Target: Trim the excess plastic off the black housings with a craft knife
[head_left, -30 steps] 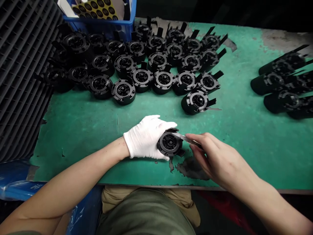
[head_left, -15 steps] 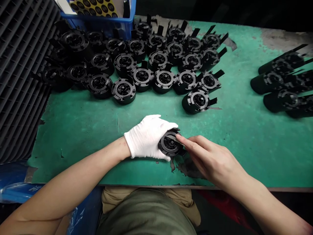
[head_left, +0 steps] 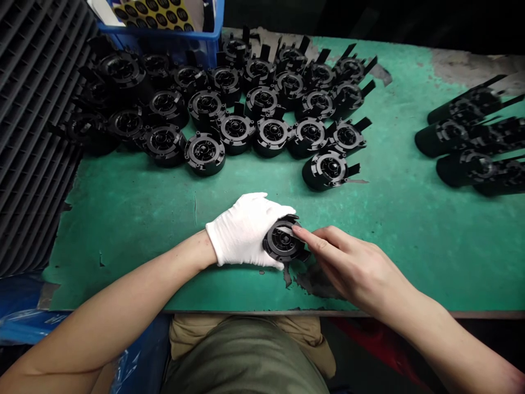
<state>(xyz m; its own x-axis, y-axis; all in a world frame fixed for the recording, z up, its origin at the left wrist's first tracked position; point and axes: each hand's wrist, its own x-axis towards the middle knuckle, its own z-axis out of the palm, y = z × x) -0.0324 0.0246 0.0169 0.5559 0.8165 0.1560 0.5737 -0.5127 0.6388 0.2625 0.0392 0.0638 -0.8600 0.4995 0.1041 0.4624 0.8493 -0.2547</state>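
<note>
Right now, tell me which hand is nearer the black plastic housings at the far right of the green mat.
Right hand, below and left of the black plastic housings; white-gloved left hand farther left.

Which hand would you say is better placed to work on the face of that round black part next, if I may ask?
Probably the right hand: its bare fingertips are on the face of the round black part, while the gloved left hand cups its edge and seems to hold it steady.
</note>
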